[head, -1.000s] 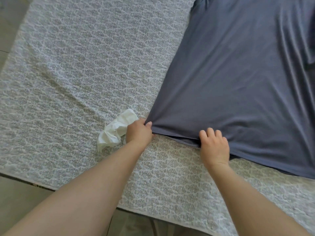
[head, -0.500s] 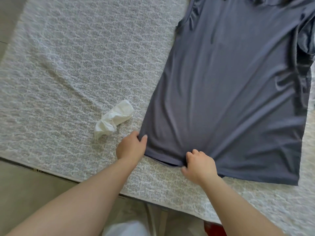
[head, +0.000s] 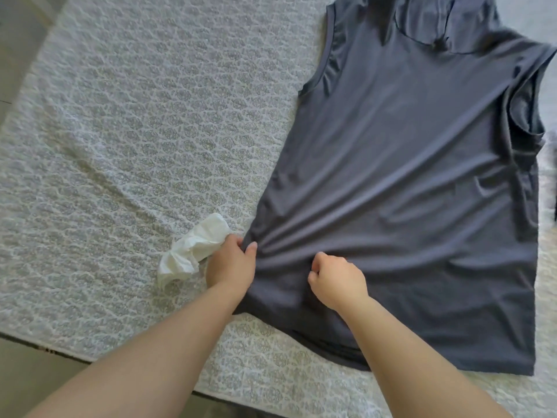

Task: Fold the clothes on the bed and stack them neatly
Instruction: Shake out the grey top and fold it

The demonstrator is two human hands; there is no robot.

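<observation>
A dark grey sleeveless shirt (head: 407,176) lies spread on the bed, neck at the far end, hem toward me. My left hand (head: 232,263) pinches the shirt's left side edge a little above the hem, thumb on top of the cloth. My right hand (head: 337,280) is curled into a fist, gripping a bunch of fabric on the lower front of the shirt. Creases fan out from both grips toward the right. The right armhole is folded over and rumpled.
A crumpled white cloth (head: 196,251) lies just left of my left hand, touching it. The bed has a grey-white patterned quilt (head: 135,131); its near edge (head: 90,357) runs diagonally below my arms, with floor beyond at the lower left.
Both hands have shifted from the hem up onto the lower part of the shirt and bunched the fabric. The shirt has slid toward me, and its neck and armholes now show.
</observation>
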